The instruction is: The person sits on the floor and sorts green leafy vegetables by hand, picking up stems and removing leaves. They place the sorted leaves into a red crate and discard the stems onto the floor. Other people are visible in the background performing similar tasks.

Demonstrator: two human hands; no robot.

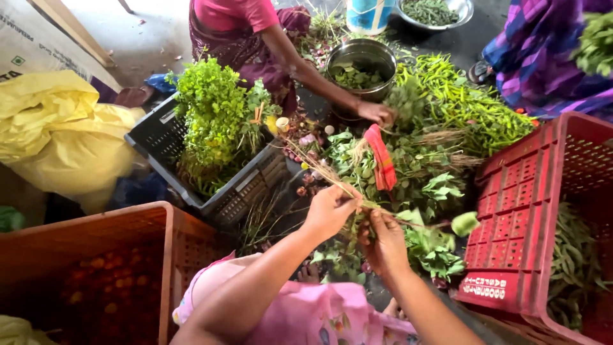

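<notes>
A red crate [543, 211] fills the right of the frame, with green pods lying inside it. An orange crate [96, 255] sits at lower left, and a dark grey crate [191, 166] packed with bright leafy herbs stands left of centre. A heap of green chillies [466, 102] spreads at upper right, beside a steel bowl [361, 64] of cut greens where another person's hand [377, 114] reaches in.

At lower centre, the left hand [329, 211] pinches shut on a sprig of greens [348, 188], fingers closed around its stem. The right hand [386, 243] sits just beside and below, also closed on the same stem (thumb pressed against it). The sprig runs along a diagonal, its pale root end pointing to the upper left past the left hand, its leafy end trailing to the right beyond the right hand. Loose leafy greens [421, 172] cover the ground behind the hands, and a red cloth strip [382, 156] lies on them just above the grip.
</notes>
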